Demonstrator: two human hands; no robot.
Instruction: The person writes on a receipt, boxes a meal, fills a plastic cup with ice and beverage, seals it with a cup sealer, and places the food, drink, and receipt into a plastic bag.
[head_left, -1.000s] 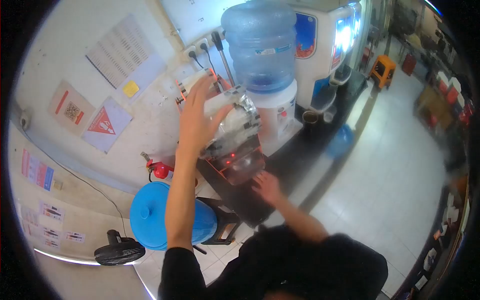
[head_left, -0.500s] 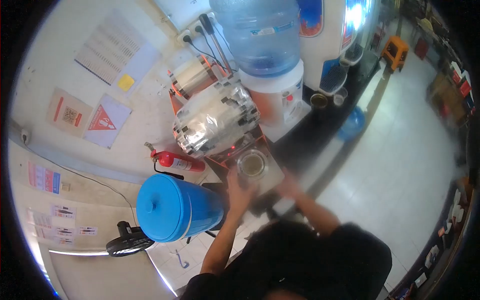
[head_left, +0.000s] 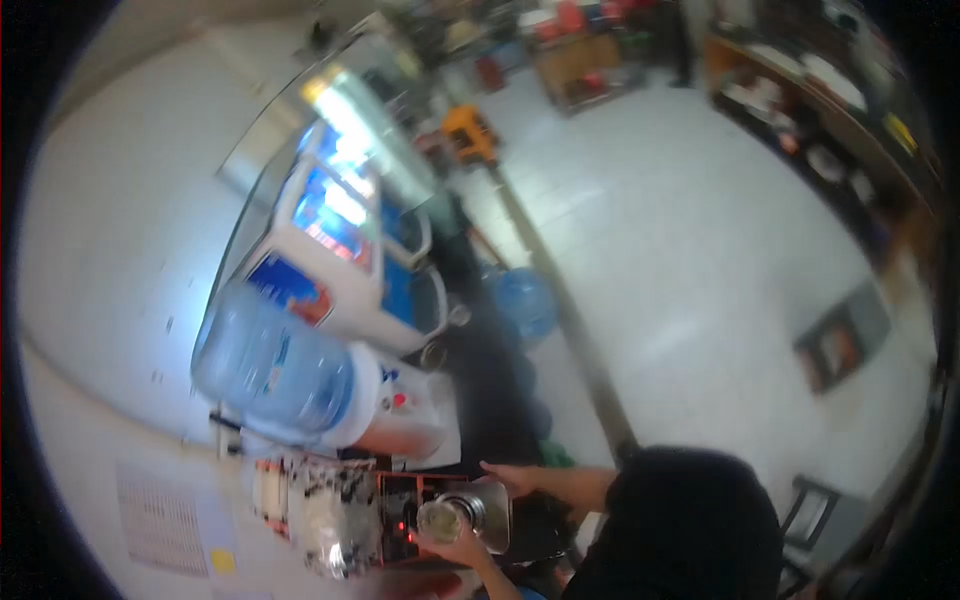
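A clear plastic cup (head_left: 438, 522) with pale contents is in my left hand (head_left: 462, 548), whose fingers are wrapped around its side. Right beside the cup is the round metal ring of a tray (head_left: 497, 528) that sticks out from a cup sealing machine (head_left: 392, 505). My right hand (head_left: 512, 478) is at the tray's far edge with its fingers stretched out, and nothing shows in it. Whether it touches the tray is blurred. A roll of printed film (head_left: 335, 510) lies on the machine, and small red lights glow on its front.
A water dispenser (head_left: 410, 420) with a big blue bottle (head_left: 275, 365) stands beside the machine on a dark counter (head_left: 490, 400). Beyond it are a drink machine (head_left: 335, 225) and a small cup (head_left: 433, 355). A blue water bottle (head_left: 525, 302) and an orange stool (head_left: 468, 133) stand on the floor.
The view has swung to the right, so more of the floor shows. The cup has come out of the tray's ring in my left hand. My right hand is now at the tray's edge.
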